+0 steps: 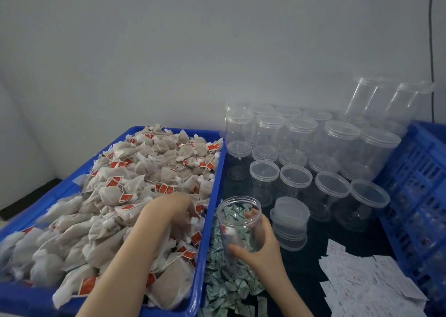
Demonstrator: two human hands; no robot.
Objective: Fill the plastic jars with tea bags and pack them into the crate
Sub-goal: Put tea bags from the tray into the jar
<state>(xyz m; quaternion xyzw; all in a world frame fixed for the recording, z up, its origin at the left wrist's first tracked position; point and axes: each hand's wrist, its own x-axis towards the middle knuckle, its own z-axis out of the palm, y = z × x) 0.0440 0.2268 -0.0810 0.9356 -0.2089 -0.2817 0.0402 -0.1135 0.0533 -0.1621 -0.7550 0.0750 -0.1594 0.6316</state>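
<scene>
Item: open plastic jar (240, 222), lidless, tilted toward the tray, just right of frame centre at 5 o'clock; right hand (259, 246) wraps it from below, thumb and fingers curled round the wall; one tagged bag seems to lie inside, hard to tell.
Item: tea bags (115, 196), heaped in blue tray (212, 196) at 8 o'clock; left hand (176, 208) reaches into the heap at its right edge, fingers bent among the bags, whether they pinch one I cannot tell.
Item: empty lidded jars (311, 152) at 2 o'clock; blue crate (420, 179) at 3 o'clock; green sachets (224, 283) at 6 o'clock; white packets (366, 283) at 5 o'clock.
Handling note: lift bags by the body, not the string; keep the mouth close to the tray rim, so nothing drops between.
</scene>
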